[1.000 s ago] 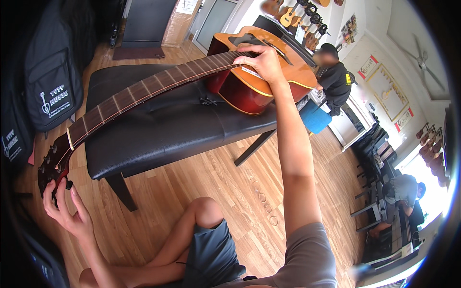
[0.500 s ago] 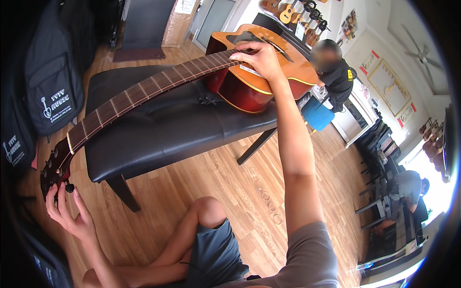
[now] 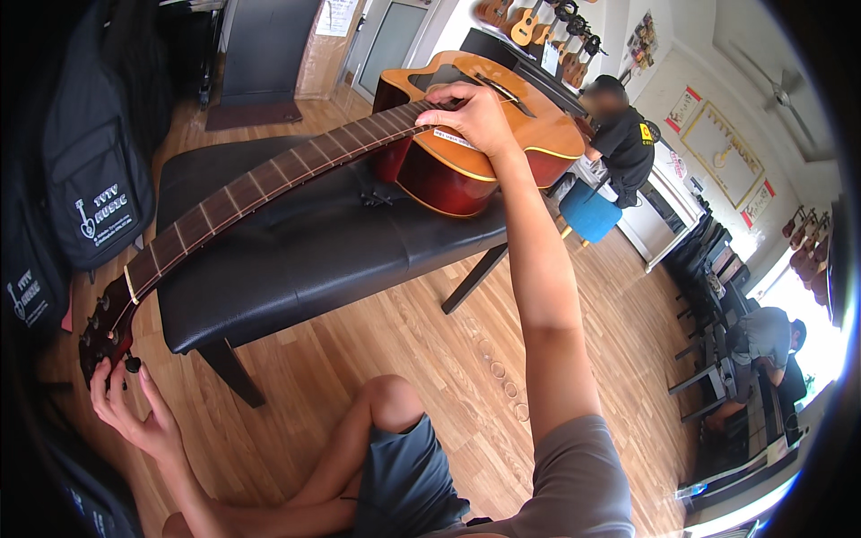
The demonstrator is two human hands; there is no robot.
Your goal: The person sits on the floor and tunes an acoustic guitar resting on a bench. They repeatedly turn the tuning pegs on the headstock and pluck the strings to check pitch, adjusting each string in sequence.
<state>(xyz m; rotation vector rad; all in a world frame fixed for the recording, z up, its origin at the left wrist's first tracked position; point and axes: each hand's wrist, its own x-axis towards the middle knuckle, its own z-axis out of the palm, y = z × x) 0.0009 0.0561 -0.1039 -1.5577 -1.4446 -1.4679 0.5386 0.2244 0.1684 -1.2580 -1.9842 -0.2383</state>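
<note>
An acoustic guitar (image 3: 538, 134) with an orange-brown top and dark red sides lies face up on a black padded bench (image 3: 314, 260). Its neck reaches to the left, and the dark headstock (image 3: 106, 327) hangs past the bench's end. Where the neck meets the body, my right hand (image 3: 475, 117) curls over the fretboard, thumb on the near side; its fingertips are partly hidden. At the headstock, my left hand (image 3: 142, 421) has its fingers apart, fingertips by the near edge and thumb beside a black tuning peg (image 3: 133, 364). A thin string runs along the fretboard's near side.
Small dark bits (image 3: 378, 197) lie on the bench beside the guitar. Coiled rings (image 3: 498, 368) lie on the wooden floor. Black gig bags (image 3: 99, 170) stand at the left. One person (image 3: 623, 139) is near a blue stool (image 3: 589, 212); another (image 3: 762, 341) bends at the right.
The whole view has shifted slightly, with the guitar lower and further left in the picture. Both hands keep their places on the guitar; the left fingers have moved slightly around the peg.
</note>
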